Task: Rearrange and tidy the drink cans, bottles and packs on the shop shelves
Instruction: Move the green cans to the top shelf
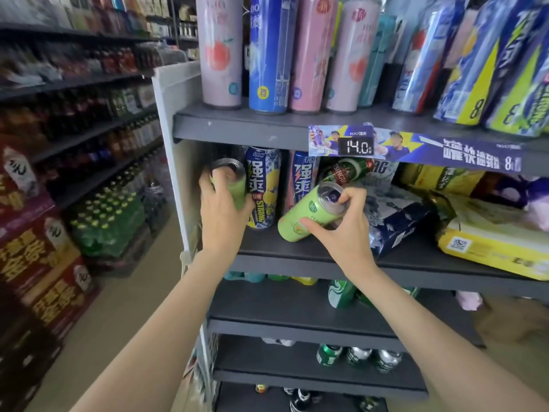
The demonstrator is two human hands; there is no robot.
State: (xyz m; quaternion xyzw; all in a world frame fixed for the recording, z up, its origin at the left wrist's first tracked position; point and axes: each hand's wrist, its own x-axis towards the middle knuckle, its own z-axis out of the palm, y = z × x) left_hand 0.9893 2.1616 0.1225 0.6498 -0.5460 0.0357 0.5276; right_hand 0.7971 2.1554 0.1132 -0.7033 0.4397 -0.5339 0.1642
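Note:
My left hand point(221, 208) grips a light green can point(237, 185) that stands upright at the far left of the second shelf point(297, 251). My right hand point(341, 221) holds a second light green can point(306, 215), tilted with its silver top up and to the right, its base near the shelf. Between the two stands a blue and yellow can point(264, 188), with a blue and pink can point(303, 176) behind it. A green beer can point(344, 171) lies on its side further back.
A dark blue pack point(398, 221) and yellow packs point(493, 239) lie to the right on the same shelf. Tall pink and blue cans point(267, 55) line the shelf above. Lower shelves hold green and silver cans point(356, 356). An aisle with stacked bottle packs point(107, 221) runs on the left.

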